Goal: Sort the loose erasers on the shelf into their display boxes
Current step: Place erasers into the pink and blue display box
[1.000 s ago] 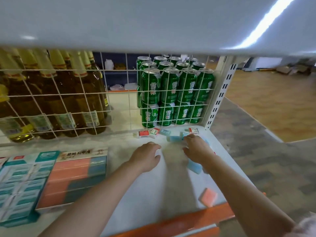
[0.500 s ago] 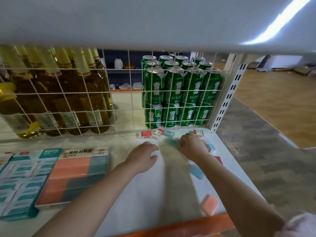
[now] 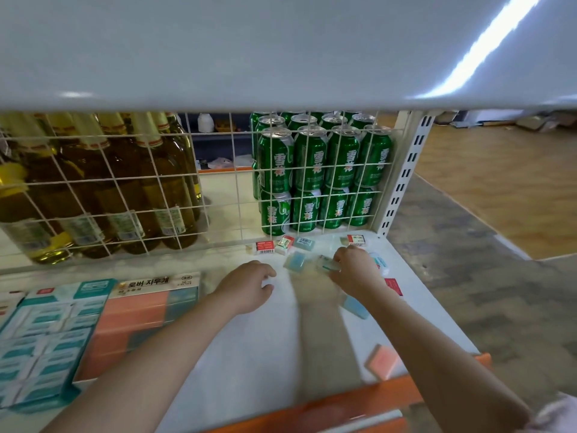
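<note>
Loose erasers lie at the back right of the white shelf: red-sleeved ones, a teal one, a blue one. My right hand pinches a small teal-sleeved eraser. My left hand rests on the shelf with curled fingers; what they cover is hidden. A blue eraser and a pink eraser lie nearer the front. The display box of pink and blue erasers and the teal box stand at the left.
A wire grid backs the shelf, with amber bottles and green cans behind it. The shelf above hangs low overhead. An orange rail edges the front. A perforated upright stands at the right, floor beyond.
My right hand has drawn back and to the left from the back corner, lifting a small eraser in its fingertips. My left hand has hardly moved.
</note>
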